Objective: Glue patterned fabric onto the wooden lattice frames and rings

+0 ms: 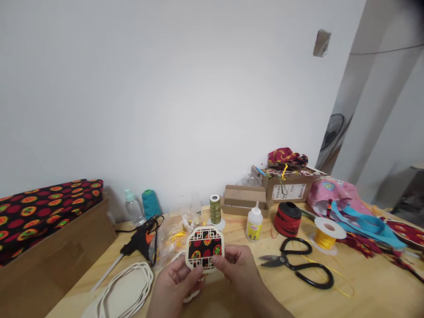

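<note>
My left hand (175, 282) and right hand (236, 267) hold a fabric-filled lattice frame (204, 247), fingers (220, 260) closed on its edges; black-handled scissors (284, 260) lie right of it.

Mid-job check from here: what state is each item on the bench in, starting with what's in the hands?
left hand: holding the frame's lower left edge
right hand: holding its lower right edge
fabric-backed lattice frame: lifted above the table
hot glue gun: lying on the table, cord attached
scissors: lying flat, blades closed
glue bottle: upright, capped
yellow cord spool: lying flat, cord trailing loose
cardboard box: open, fabric scraps heaped on top
</note>
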Demonstrator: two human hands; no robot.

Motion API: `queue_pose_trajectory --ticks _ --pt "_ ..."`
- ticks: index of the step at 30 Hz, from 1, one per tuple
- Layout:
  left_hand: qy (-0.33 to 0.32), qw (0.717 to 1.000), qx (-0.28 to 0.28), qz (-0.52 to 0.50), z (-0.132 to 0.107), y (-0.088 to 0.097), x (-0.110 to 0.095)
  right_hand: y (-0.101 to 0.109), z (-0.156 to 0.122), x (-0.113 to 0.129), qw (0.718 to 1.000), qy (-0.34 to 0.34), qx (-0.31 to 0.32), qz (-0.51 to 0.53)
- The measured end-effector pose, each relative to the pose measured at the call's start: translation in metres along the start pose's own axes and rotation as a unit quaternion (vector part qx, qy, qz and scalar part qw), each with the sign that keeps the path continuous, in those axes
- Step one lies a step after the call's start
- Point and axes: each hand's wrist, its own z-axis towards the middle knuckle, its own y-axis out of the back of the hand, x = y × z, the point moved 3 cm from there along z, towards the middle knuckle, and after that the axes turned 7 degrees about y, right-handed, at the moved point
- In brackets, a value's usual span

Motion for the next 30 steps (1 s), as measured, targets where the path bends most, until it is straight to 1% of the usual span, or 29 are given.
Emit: queue_pose_trajectory --ticks 3,6,12,15,17,20,24,26,28,30 --pt "0.013 1.0 0.019 0.01 0.0 0.0 0.0 -0.003 -0.001 0.005 1.0 0.004 -0.002 0.01" --pt "0.004 1.0 0.017 0.001 -0.001 -0.001 0.0 -0.004 0.0 0.007 1.0 -0.002 -0.006 0.015" --pt "-0.007 1.0 0.029 -0.002 -0.005 -0.008 -0.002 0.004 0.003 0.002 0.998 -0.038 -0.039 -0.007" --pt "-0.007 1.0 0.023 -0.001 -0.006 -0.007 -0.004 0.009 0.005 0.004 0.997 -0.046 -0.054 -0.013" --pt "-0.021 1.0 0.002 -0.014 -0.007 -0.006 -0.008 0.012 0.007 0.008 0.997 -0.046 -0.058 -0.017" --pt "-0.034 0.998 -0.022 -0.047 -0.008 -0.005 -0.012 0.015 0.008 0.011 0.997 -0.04 -0.052 -0.027" --pt "0.005 0.995 -0.003 -0.096 -0.008 -0.007 -0.011 0.013 0.009 0.007 0.998 -0.041 -0.025 -0.041" --pt "0.007 0.995 -0.005 -0.1 -0.007 -0.008 -0.01 0.011 0.008 0.003 0.998 -0.041 -0.022 -0.051" --pt "0.006 0.994 -0.012 -0.105 -0.007 -0.007 -0.011 0.012 0.007 0.002 0.996 -0.028 -0.05 -0.067" --pt "0.022 0.991 -0.015 -0.134 -0.008 -0.006 -0.013 0.017 0.006 0.005 0.991 0.0 -0.109 -0.082"
